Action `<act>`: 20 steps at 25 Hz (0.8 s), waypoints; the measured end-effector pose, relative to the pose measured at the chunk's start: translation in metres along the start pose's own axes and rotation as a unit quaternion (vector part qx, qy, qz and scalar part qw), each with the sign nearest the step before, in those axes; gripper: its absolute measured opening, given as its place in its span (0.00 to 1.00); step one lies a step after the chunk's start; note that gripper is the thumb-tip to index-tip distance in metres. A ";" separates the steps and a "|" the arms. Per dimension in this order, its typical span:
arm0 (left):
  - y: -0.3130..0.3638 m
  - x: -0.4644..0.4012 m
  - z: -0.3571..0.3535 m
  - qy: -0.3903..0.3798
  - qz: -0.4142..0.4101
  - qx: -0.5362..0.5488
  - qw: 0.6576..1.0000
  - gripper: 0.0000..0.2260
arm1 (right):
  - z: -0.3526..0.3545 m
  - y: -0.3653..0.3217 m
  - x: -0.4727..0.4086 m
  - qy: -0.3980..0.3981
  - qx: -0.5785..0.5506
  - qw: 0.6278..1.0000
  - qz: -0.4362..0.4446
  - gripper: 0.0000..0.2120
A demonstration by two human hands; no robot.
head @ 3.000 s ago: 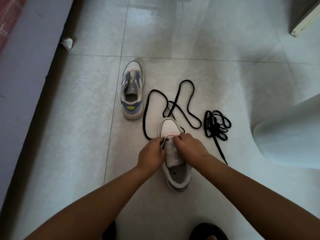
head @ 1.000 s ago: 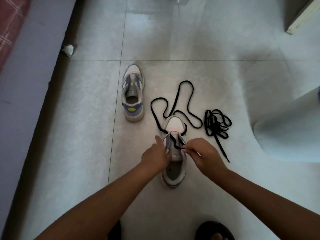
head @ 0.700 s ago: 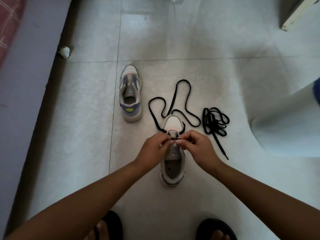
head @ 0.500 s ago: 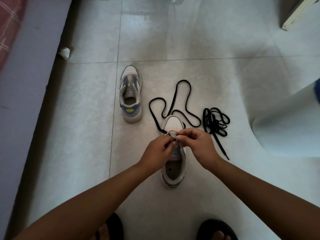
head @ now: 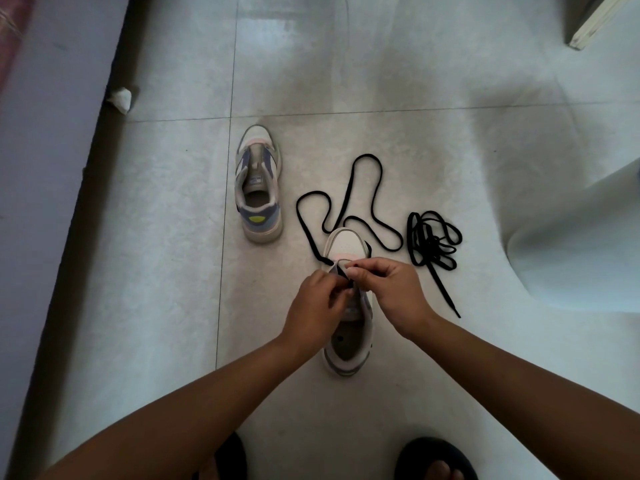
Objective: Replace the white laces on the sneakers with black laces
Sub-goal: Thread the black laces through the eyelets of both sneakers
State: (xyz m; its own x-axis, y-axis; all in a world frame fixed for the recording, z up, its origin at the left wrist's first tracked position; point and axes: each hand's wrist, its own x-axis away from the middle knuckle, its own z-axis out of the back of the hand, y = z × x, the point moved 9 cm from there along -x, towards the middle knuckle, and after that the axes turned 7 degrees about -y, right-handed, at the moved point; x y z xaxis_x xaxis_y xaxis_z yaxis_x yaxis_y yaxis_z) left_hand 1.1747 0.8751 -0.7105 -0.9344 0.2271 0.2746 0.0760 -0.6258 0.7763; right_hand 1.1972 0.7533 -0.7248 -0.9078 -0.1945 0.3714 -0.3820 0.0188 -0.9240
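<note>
Your left hand (head: 313, 308) and right hand (head: 391, 292) both pinch the flat black lace (head: 341, 216) over the pale sneaker (head: 348, 344) on glossy floor tiles (head: 166, 271).

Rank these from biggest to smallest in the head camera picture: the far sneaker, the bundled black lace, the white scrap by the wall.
1. Far sneaker
2. Bundled black lace
3. White scrap

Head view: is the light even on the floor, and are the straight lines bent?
Head view: light uneven; glare patch on the pale tiled floor at top, soft shadows at right; tile joints and the dark wall edge lean from wide-angle distortion; the hands look sharp.
</note>
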 end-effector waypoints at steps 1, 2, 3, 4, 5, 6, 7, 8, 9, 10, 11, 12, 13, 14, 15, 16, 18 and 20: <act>0.000 0.000 0.003 0.017 0.007 0.017 1.000 0.05 | -0.001 0.004 0.000 -0.002 -0.017 1.000 -0.009 0.06; -0.001 0.000 0.006 0.030 0.019 0.042 0.998 0.05 | -0.001 0.007 0.000 -0.002 -0.033 0.999 -0.018 0.06; -0.002 -0.001 0.006 0.032 0.027 0.058 0.997 0.05 | 0.000 0.009 0.001 0.000 -0.043 0.999 -0.025 0.07; -0.001 -0.002 0.004 0.026 0.024 0.057 0.998 0.05 | 0.001 0.010 0.001 0.003 -0.046 0.999 -0.027 0.07; 0.000 -0.003 0.002 0.014 0.015 0.039 0.999 0.06 | 0.002 0.011 0.001 0.004 -0.042 0.999 -0.026 0.07; 0.001 -0.004 0.000 0.003 0.007 0.019 1.000 0.06 | 0.003 0.010 0.001 0.002 -0.034 0.999 -0.023 0.07; 0.001 -0.005 -0.002 -0.005 0.003 0.000 1.000 0.06 | 0.003 0.010 0.001 -0.001 -0.026 0.999 -0.019 0.07; 0.001 -0.006 -0.002 -0.008 0.000 -0.019 1.000 0.06 | 0.003 0.009 0.001 -0.003 -0.020 1.000 -0.015 0.07; 0.001 -0.006 -0.003 -0.008 -0.005 -0.039 0.999 0.05 | 0.003 0.009 0.001 -0.004 -0.018 1.000 -0.012 0.08; 0.002 -0.007 -0.003 -0.006 -0.009 -0.050 0.999 0.05 | 0.003 0.009 0.001 -0.002 -0.019 1.000 -0.011 0.08; 0.004 -0.008 -0.002 -0.004 -0.012 -0.056 0.998 0.05 | 0.003 0.009 0.001 -0.001 -0.020 1.000 -0.011 0.08; 0.005 -0.008 -0.002 -0.002 -0.015 -0.060 0.998 0.04 | 0.002 0.009 0.002 0.001 -0.019 1.000 -0.012 0.08; 0.005 -0.007 -0.003 0.000 -0.016 -0.065 0.998 0.05 | 0.002 0.009 0.002 0.003 -0.013 1.000 -0.012 0.07; 0.004 -0.006 -0.003 0.004 -0.013 -0.073 0.997 0.06 | 0.002 0.008 0.003 0.007 -0.004 1.000 -0.010 0.07; 0.001 -0.004 -0.004 0.011 -0.002 -0.081 0.997 0.08 | 0.002 0.005 0.005 0.013 0.005 1.000 -0.006 0.07; -0.003 -0.001 -0.005 0.016 0.018 -0.093 0.995 0.14 | 0.002 0.002 0.006 0.018 0.011 1.000 0.001 0.07; -0.011 0.006 -0.017 -0.001 0.078 -0.107 0.991 0.31 | 0.000 -0.006 0.010 0.022 0.008 1.000 0.017 0.06; -0.015 0.011 -0.034 -0.030 0.132 -0.080 0.988 0.38 | -0.004 -0.013 0.018 0.034 0.012 0.999 0.026 0.04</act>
State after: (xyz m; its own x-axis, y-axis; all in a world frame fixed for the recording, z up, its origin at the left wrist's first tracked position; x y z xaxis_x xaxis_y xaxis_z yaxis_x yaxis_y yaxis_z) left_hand 1.1515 0.8612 -0.7383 -0.8667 0.0811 0.4923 0.2539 -0.7777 0.5751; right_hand 1.1853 0.7537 -0.7057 -0.9361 -0.1272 0.3279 -0.3309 0.0031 -0.9436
